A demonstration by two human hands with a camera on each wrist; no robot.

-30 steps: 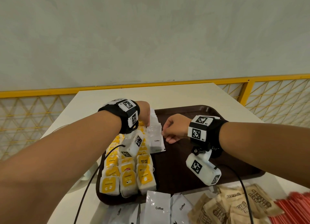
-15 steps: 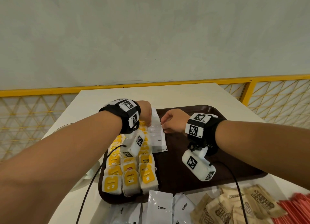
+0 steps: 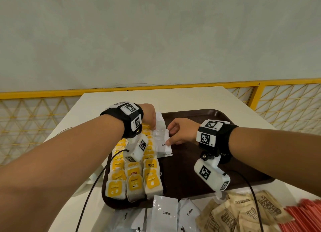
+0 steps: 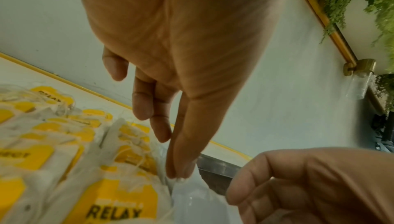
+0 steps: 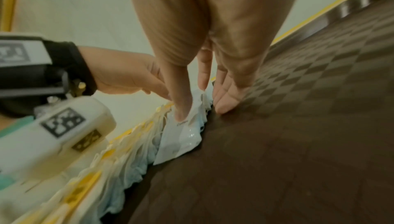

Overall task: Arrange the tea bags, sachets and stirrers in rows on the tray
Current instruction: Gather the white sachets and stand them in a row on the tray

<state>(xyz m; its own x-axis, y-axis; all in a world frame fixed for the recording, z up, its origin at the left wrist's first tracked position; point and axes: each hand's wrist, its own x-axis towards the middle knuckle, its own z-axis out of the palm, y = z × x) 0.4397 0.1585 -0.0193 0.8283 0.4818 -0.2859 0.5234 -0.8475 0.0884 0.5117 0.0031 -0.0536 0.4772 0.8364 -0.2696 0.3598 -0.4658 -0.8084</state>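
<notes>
A dark brown tray (image 3: 217, 162) holds three rows of yellow-labelled tea bags (image 3: 135, 181) along its left side. A row of overlapping white coffee sachets (image 3: 163, 139) lies just right of them. My left hand (image 3: 151, 117) is at the far end of that row. In the left wrist view its thumb and forefinger (image 4: 179, 175) pinch the edge of a sachet (image 4: 196, 199) beside the tea bags (image 4: 119, 200). My right hand (image 3: 180, 132) is against the row's right side. Its thumb (image 5: 181, 114) presses on a sachet (image 5: 181, 141), and straight fingers touch the tray (image 5: 277, 143).
Loose coffee sachets (image 3: 165, 212), brown paper sachets (image 3: 243, 212) and red stirrers (image 3: 305, 216) lie on the white table (image 3: 173, 98) in front of the tray. The tray's right half is bare. A yellow railing (image 3: 278, 82) runs behind the table.
My right hand slid away along the sachet row's right edge, then came back toward me. My left hand has stayed at the far end of the row.
</notes>
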